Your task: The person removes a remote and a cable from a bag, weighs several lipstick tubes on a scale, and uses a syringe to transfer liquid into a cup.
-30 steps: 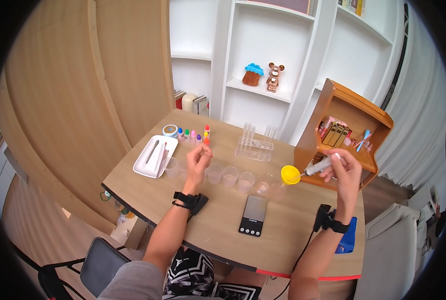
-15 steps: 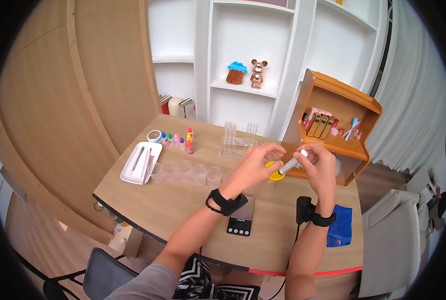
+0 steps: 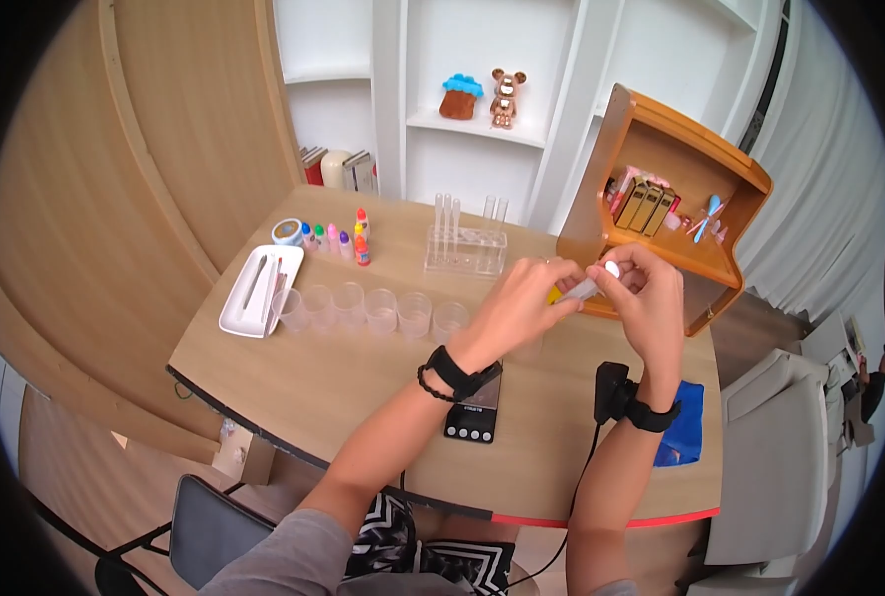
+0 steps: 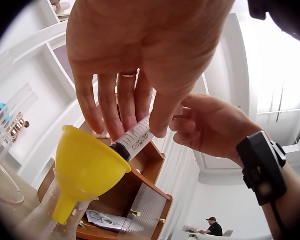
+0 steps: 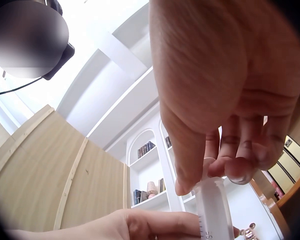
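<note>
A clear plastic syringe (image 4: 137, 136) with printed markings slants down, its dark-stoppered end over the mouth of a yellow funnel (image 4: 87, 162). That funnel's spout points into a clear vessel (image 4: 46, 207). My left hand (image 3: 520, 313) pinches the syringe barrel between thumb and fingers. At the upper end, my right hand (image 3: 653, 298) holds the syringe by its flange and plunger with thumb and curled fingers. In the head view, my left hand hides most of the funnel and the vessel.
A row of clear cups (image 3: 381, 314) stands left of my hands, with a black scale (image 3: 469, 422) nearer me. Behind are a test tube rack (image 3: 465, 250) and small colour bottles (image 3: 345, 246). A white tray (image 3: 234, 316), blue cloth (image 3: 683, 422) and wooden cabinet (image 3: 589, 214) flank them.
My left hand has come right from above the cups and taken hold of the syringe barrel. My right hand has kept the syringe at the funnel, and the head view has shifted.
</note>
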Tool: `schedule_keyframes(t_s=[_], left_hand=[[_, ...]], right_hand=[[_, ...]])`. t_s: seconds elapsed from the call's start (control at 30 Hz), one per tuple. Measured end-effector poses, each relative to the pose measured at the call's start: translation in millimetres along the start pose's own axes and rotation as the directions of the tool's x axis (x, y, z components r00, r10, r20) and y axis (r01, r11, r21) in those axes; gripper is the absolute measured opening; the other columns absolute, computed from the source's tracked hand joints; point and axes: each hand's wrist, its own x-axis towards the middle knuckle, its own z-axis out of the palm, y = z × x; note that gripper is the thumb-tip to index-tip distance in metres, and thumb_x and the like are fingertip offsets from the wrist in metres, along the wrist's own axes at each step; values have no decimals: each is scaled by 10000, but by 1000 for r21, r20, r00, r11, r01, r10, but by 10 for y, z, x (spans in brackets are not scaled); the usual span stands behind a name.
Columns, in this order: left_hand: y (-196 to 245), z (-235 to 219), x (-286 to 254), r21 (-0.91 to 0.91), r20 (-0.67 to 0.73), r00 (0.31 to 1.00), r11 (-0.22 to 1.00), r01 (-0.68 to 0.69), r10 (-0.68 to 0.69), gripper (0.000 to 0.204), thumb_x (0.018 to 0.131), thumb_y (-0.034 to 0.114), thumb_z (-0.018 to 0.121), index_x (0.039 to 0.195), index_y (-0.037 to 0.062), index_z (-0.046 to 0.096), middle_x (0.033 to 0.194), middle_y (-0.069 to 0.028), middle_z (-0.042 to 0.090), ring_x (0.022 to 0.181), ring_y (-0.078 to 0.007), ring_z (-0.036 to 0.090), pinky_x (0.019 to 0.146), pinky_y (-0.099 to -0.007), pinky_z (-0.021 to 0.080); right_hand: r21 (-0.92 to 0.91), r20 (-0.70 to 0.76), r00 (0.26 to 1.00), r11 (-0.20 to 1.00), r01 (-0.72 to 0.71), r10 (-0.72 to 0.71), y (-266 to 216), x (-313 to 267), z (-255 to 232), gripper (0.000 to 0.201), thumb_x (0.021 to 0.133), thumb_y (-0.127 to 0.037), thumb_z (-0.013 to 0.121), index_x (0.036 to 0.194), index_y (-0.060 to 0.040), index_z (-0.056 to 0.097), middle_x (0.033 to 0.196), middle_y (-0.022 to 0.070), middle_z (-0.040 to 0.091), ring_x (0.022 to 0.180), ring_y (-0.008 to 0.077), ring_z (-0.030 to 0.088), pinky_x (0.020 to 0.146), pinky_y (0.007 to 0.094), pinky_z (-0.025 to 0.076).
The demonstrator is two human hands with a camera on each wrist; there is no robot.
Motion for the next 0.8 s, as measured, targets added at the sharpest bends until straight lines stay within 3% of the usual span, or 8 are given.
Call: schedule_keyframes(t_s=[0.27,0.8], left_hand=[[36,-7,-21,82,14,1000,996,22,-23,227,849,86,754,1041,-16,688,881,-184,725,858,-374,689,770,-435,535],[-18,0,-13,104,21,1000,994,-14,12,159,857,66,740,990,-6,692,864,-161,726,842,-335,698,771,-419,535]], right_hand=[[-33,12,1000,999,16,-15,32,0,-19,189,832,-69,794,844,53,650,632,31,556,572,72,460,534,242,394],[142,-123,992,990,15,3,16,-22,-96,153,876,-55,774,911,58,677,723,-18,604,652,25,490,589,194,409]])
